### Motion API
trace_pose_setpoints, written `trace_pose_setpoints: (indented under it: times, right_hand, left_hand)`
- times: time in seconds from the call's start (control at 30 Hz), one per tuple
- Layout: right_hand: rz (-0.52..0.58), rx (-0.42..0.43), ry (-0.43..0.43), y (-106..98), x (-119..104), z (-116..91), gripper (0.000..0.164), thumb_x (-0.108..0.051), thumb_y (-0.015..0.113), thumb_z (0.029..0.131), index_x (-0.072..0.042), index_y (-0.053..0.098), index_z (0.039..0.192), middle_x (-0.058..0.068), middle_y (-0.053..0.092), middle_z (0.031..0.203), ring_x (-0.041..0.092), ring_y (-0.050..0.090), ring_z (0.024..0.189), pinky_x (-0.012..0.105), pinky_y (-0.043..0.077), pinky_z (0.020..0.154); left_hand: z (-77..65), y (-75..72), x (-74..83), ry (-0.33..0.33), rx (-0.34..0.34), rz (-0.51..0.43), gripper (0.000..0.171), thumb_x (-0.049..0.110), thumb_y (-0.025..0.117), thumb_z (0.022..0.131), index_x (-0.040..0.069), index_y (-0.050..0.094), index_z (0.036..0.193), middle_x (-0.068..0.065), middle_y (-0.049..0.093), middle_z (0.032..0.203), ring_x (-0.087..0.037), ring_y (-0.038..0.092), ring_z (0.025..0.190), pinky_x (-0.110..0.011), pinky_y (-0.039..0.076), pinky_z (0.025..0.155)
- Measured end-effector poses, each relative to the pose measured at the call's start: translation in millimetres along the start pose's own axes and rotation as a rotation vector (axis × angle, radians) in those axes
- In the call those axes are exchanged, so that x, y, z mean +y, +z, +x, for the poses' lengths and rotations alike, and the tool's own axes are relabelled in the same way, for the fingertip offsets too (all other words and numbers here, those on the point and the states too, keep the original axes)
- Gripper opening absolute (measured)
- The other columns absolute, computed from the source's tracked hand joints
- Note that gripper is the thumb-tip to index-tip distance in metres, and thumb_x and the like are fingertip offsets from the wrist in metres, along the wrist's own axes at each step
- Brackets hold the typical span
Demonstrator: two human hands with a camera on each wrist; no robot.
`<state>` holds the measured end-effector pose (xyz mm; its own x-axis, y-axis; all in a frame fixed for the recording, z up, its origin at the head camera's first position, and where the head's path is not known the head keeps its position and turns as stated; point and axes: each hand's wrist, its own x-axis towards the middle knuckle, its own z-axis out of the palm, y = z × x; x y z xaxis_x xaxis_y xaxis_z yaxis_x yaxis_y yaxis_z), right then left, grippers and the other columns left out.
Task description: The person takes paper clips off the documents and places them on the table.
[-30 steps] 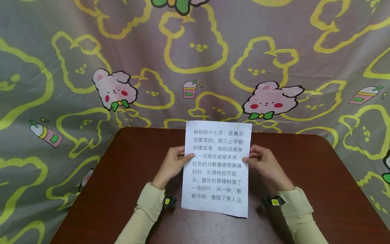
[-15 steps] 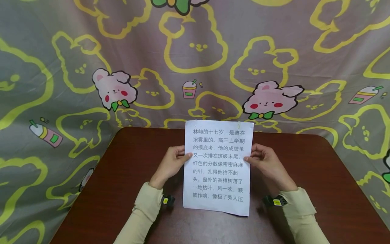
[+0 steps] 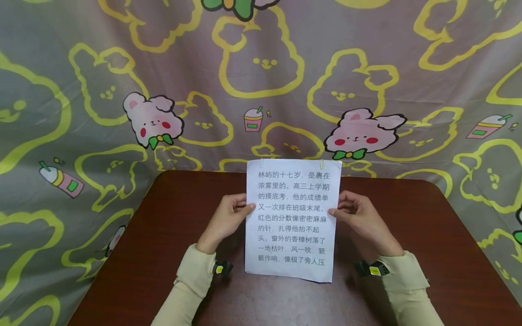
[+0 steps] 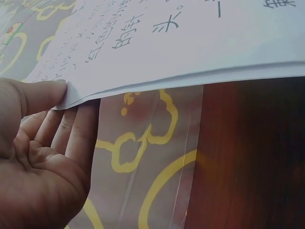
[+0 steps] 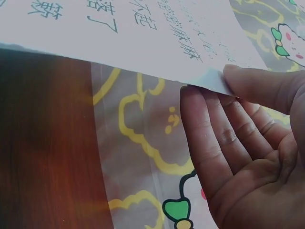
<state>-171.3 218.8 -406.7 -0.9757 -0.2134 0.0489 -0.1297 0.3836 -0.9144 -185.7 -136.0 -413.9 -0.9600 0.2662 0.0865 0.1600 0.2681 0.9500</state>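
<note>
A stack of white paper sheets (image 3: 292,226) printed with large Chinese characters is held up facing me, its long sides upright. My left hand (image 3: 228,219) pinches the left edge, thumb in front and fingers behind. On the opposite edge my right hand (image 3: 364,222) does the same. A yellow paper clip (image 3: 321,164) sits at the top right, and a pale paper clip (image 3: 261,163) at the top left. In the left wrist view the paper edge (image 4: 190,78) shows more than one layer. The right wrist view shows the thumb (image 5: 259,86) pressing the sheet's front.
Below the paper lies a dark reddish-brown table (image 3: 147,253) with rounded far corners. A grey curtain (image 3: 195,68) with yellow outlines and rabbit prints hangs behind and at both sides. A black wrist strap with a camera (image 3: 222,268) is on each wrist.
The paper has tilted slightly, its lower edge rising and its top edge shifting a little right and up. Both hands keep their hold, the wrists moving slightly apart.
</note>
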Motion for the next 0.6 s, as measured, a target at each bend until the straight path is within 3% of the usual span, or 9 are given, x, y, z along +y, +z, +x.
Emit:
trace_pose_setpoints:
  times: [0.6]
  right_hand:
    - [-0.019,0.036,-0.023,-3.4,-11.9,-0.8,0.029,-0.021,0.073,0.099,-0.002,0.065,0.12,0.018,0.076,0.116,0.016,0.076,0.086,0.026,0.061,0.079]
  left_hand:
    - [1.8,1.1,-5.0,0.022,-0.03,-0.021,0.029,0.004,0.062,0.103,-0.004,0.068,0.13,-0.024,0.077,0.115,-0.026,0.08,0.089,-0.029,0.063,0.078]
